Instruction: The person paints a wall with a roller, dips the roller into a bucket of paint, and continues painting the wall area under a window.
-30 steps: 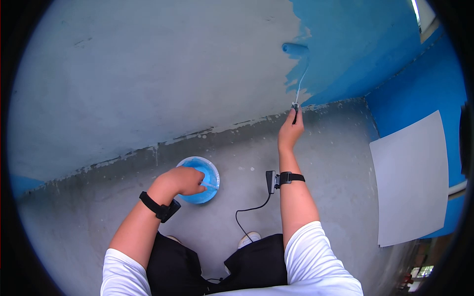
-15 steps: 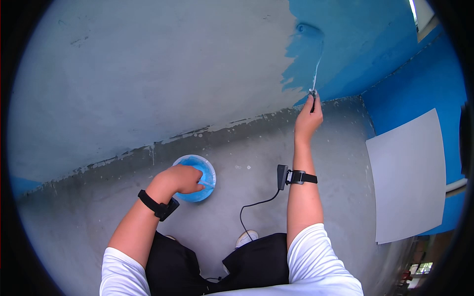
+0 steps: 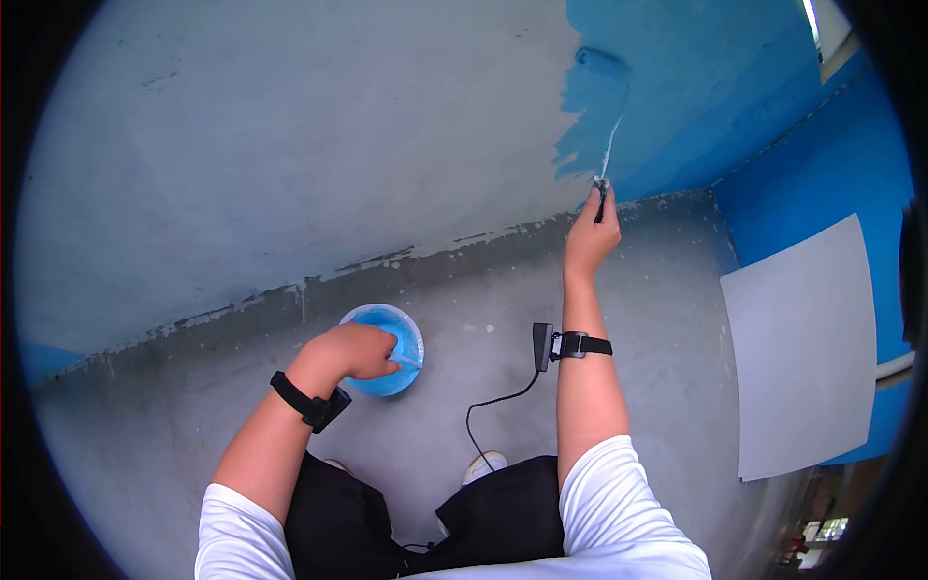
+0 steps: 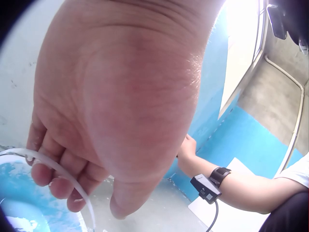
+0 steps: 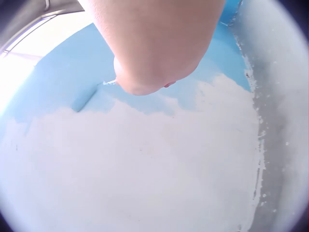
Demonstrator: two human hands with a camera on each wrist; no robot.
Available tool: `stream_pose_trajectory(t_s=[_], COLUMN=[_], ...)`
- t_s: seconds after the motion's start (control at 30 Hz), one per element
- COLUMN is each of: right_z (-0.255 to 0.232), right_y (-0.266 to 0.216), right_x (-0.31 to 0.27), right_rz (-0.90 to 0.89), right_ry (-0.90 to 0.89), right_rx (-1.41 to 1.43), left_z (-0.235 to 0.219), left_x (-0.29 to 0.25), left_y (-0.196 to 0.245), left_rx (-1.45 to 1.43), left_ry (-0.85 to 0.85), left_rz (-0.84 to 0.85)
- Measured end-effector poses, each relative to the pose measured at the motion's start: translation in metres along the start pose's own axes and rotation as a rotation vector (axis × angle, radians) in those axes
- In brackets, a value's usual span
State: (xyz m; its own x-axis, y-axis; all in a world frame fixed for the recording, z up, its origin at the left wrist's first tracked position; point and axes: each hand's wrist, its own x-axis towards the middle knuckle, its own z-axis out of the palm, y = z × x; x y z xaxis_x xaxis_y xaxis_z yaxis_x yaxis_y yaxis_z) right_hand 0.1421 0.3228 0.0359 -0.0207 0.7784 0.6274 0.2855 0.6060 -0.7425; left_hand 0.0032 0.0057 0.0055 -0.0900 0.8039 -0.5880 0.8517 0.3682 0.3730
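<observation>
My right hand (image 3: 592, 242) grips the dark handle of a paint roller (image 3: 601, 62), arm stretched forward. The roller's blue head lies against the wall (image 3: 290, 126), on the blue-painted part near its ragged left edge. In the right wrist view the roller head (image 5: 86, 99) shows beyond the hand, which hides the handle. Lower left, my left hand (image 3: 358, 351) is over a white bucket (image 3: 418, 338) with blue paint inside. The left wrist view shows its fingers curled at the bucket's thin white handle (image 4: 63, 170).
Grey concrete floor (image 3: 483, 377) meets the wall along a paint-spattered edge. A large white sheet (image 3: 802, 348) leans by the blue side wall (image 3: 822, 184) on the right. A black cable (image 3: 471, 425) hangs from the right wrist camera. My shoe (image 3: 483, 467) is just below.
The roller and right hand have moved up and to the right along the wall, then slightly back left. The left hand stays at the bucket.
</observation>
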Motion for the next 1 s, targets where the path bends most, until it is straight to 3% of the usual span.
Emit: stream_pose_trajectory(t_s=[0.1, 0.2, 0.37, 0.47, 0.53, 0.57, 0.63, 0.77, 0.83, 0.97, 1.0], right_z=[-0.005, 0.008, 0.008, 0.009, 0.010, 0.014, 0.023, 0.031, 0.031, 0.031, 0.030], right_y=[-0.019, 0.005, 0.016, 0.002, -0.008, -0.008, 0.009, 0.061, 0.075, 0.091, 0.090], right_x=[0.010, -0.012, -0.010, 0.003, 0.000, -0.006, -0.025, -0.059, -0.070, -0.083, -0.081], right_rz=[0.024, -0.036, 0.070, -0.072, 0.251, 0.249, 0.414, 0.451, 0.567, 0.601, 0.514], right_ry=[-0.025, 0.021, -0.045, 0.036, -0.175, -0.175, -0.350, -0.554, -0.701, -0.698, -0.658], right_rx=[-0.003, -0.051, 0.022, 0.046, 0.359, 0.359, 0.528, 0.418, 0.468, 0.372, 0.281], left_z=[0.002, 0.003, -0.001, 0.001, 0.002, 0.001, 0.000, 0.001, 0.001, -0.002, -0.001], left_x=[0.005, 0.007, 0.000, 0.000, 0.001, 0.000, -0.002, -0.004, -0.004, -0.004, -0.003], left_y=[-0.001, -0.002, -0.001, -0.004, -0.004, -0.004, -0.004, -0.004, -0.004, -0.001, -0.003], left_rx=[0.022, 0.028, 0.005, 0.005, 0.004, 0.004, -0.014, -0.009, -0.005, 0.000, 0.010], left_ry=[-0.002, -0.003, -0.009, -0.003, 0.009, 0.011, 0.010, 0.009, 0.008, 0.019, 0.008], left_rz=[0.007, 0.019, 0.002, 0.003, 0.033, 0.035, 0.023, 0.012, 0.014, 0.007, 0.003])
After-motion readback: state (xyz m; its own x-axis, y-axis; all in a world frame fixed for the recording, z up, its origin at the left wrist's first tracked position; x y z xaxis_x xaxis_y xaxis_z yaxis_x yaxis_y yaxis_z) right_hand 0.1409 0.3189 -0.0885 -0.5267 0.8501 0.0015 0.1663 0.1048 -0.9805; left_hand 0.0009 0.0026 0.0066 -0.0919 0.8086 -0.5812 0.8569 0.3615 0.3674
